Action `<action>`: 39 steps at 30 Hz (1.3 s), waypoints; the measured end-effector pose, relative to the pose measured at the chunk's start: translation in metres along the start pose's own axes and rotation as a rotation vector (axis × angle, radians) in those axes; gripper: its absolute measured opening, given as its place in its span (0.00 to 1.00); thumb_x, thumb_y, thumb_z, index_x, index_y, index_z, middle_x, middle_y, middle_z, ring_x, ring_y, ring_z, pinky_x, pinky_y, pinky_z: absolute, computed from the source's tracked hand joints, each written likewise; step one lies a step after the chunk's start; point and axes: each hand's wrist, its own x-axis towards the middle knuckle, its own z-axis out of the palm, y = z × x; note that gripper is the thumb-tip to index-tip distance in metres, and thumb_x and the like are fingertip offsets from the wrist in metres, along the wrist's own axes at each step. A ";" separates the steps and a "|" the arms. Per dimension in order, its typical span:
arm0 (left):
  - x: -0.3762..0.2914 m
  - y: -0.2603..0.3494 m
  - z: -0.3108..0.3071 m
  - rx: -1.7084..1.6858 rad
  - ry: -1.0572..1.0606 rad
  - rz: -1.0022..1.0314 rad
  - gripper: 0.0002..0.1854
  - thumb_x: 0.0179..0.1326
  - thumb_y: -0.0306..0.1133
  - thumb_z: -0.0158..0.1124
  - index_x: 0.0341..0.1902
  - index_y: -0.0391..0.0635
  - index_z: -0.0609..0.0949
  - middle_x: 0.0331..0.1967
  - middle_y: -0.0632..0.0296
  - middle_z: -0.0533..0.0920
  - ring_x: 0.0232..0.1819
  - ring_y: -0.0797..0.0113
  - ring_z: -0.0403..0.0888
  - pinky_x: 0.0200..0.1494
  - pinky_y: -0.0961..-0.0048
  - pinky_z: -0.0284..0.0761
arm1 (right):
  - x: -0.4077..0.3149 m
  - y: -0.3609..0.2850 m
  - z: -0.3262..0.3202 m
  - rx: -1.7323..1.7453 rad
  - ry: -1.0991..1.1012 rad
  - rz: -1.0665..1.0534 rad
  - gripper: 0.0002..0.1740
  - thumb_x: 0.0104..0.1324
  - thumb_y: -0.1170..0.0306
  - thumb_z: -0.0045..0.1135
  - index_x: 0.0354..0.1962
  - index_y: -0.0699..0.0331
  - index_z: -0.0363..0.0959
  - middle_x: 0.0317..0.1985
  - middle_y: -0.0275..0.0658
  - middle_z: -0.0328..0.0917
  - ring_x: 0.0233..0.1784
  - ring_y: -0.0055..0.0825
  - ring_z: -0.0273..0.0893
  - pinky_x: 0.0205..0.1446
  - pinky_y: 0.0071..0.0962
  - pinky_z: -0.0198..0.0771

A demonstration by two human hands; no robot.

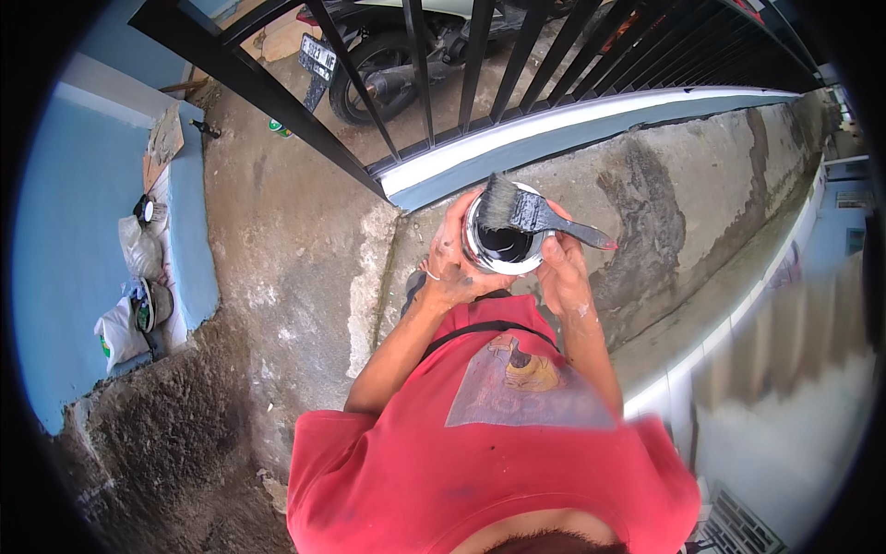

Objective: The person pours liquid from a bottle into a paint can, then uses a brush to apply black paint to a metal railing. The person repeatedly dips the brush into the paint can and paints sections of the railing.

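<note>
Before my chest, both hands hold an open tin of black paint (507,246) with a white rim. My left hand (455,260), smudged dark on its back, wraps one side of the tin. On the opposite side my right hand (566,266) grips the tin, its thumb near the rim. A flat paintbrush (536,213) lies across the tin's mouth; its pale, dark-streaked bristles are over one side, and its handle sticks out above my right hand. Whether the right fingers touch the handle, I cannot tell.
A black metal railing (477,66) stands on a low blue and white wall (484,166) ahead. Behind it is a parked motorcycle (387,76). At the left, plastic bags (127,332) and a cup (155,211) lie on a ledge by a blue wall. The concrete ground (297,208) is uneven.
</note>
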 end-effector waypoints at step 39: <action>-0.047 -0.019 -0.091 0.132 0.429 -0.109 0.64 0.40 0.47 0.99 0.78 0.33 0.70 0.62 0.47 0.88 0.64 0.51 0.90 0.70 0.58 0.84 | 0.205 -0.175 0.207 -0.209 -0.131 -1.076 0.13 0.81 0.70 0.68 0.57 0.68 0.86 0.38 0.44 0.93 0.29 0.15 0.81 0.29 0.19 0.74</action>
